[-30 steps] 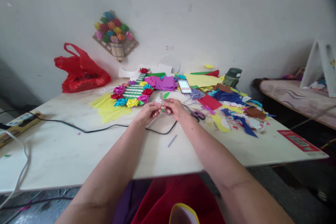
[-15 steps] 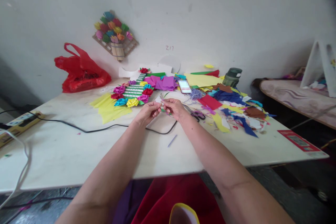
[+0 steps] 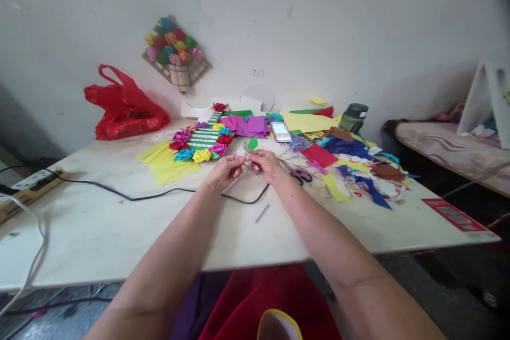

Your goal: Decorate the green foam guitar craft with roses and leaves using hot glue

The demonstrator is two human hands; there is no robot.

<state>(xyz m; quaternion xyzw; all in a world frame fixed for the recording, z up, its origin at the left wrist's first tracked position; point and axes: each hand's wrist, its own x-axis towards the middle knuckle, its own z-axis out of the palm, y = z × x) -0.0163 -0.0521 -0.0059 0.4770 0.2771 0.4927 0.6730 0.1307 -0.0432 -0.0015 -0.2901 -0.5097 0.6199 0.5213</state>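
My left hand (image 3: 226, 171) and my right hand (image 3: 264, 164) meet above the middle of the table, both closed in a pinch. Between the fingertips is a small white piece (image 3: 240, 152), apparently paper, partly hidden by the fingers. A green paper leaf (image 3: 252, 143) stands up just beyond the right fingertips, and bits of green show below them. Past my hands lies a guitar-shaped craft (image 3: 202, 138) edged with colourful paper flowers. A pair of scissors (image 3: 300, 176) rests beside my right wrist.
Black cable (image 3: 131, 200) crosses the table to a power strip (image 3: 34, 191). A red plastic bag (image 3: 123, 111) stands back left. Scraps of coloured paper (image 3: 350, 146), a phone (image 3: 281, 132) and a dark green bottle (image 3: 353, 117) lie or stand to the right.
The green leaf has turned so that its broad face shows, where before only a thin edge was visible. Both hands keep their pinch in nearly the same place.
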